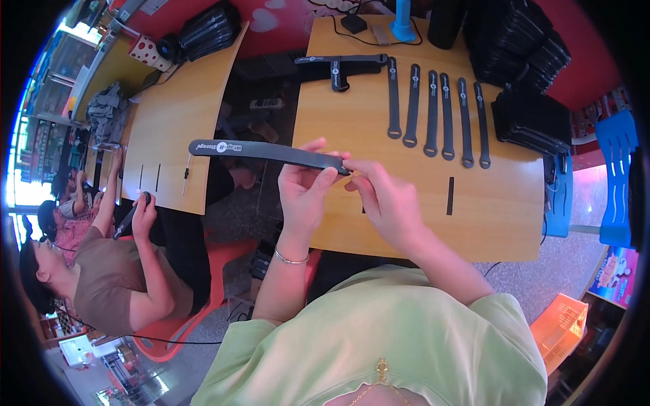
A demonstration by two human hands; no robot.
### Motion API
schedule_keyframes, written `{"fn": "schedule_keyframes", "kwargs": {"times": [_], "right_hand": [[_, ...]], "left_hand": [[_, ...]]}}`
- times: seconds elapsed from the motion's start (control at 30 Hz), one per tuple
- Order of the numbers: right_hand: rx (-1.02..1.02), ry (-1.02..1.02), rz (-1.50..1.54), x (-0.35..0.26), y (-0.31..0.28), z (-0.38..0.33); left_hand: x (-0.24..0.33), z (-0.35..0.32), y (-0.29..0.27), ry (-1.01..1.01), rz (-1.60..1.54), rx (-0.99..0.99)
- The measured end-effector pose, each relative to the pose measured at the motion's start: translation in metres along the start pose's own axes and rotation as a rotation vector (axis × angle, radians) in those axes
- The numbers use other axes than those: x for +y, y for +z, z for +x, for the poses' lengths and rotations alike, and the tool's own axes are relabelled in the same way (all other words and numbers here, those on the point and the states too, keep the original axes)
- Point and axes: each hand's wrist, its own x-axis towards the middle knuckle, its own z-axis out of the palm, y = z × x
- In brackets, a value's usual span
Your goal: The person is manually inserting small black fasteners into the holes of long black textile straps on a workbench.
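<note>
Above the near edge of the wooden table, a dark grey hook-and-loop strap (pixel 261 151) with white print stretches out to the left. My left hand (pixel 302 196) grips it near its right end, thumb on top. At that end the fingertips of my right hand (pixel 393 203) pinch the strap; a small dark part shows between them, its detail hidden. Farther back, several similar straps (pixel 432 115) lie side by side with their looped ends toward me. More straps (pixel 335 68) are piled to the left of that row.
The wooden table (pixel 399 233) also bears a short black strip (pixel 450 196) at right and stacks of black goods (pixel 518 44) at the back right. A blue stand (pixel 402 24) is at the far edge. To the left, a co-worker (pixel 132 277) sits at another table (pixel 179 122).
</note>
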Motion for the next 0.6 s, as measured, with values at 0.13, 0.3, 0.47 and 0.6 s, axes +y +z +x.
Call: {"fn": "schedule_keyframes", "kwargs": {"times": [0.13,0.3,0.47,0.6], "right_hand": [[-0.039,0.172,0.114,-0.001,0.0,0.008],[-0.056,0.258,0.238,0.006,0.003,0.005],[-0.097,0.294,0.22,0.01,-0.001,0.0],[-0.075,0.324,0.221,0.01,-0.001,-0.003]], "left_hand": [[-0.009,0.006,0.011,0.054,0.033,0.161],[-0.023,-0.003,0.018,0.182,0.238,0.12],[-0.021,-0.001,0.008,0.112,0.401,0.036],[-0.024,0.003,0.004,0.137,0.405,-0.051]]}}
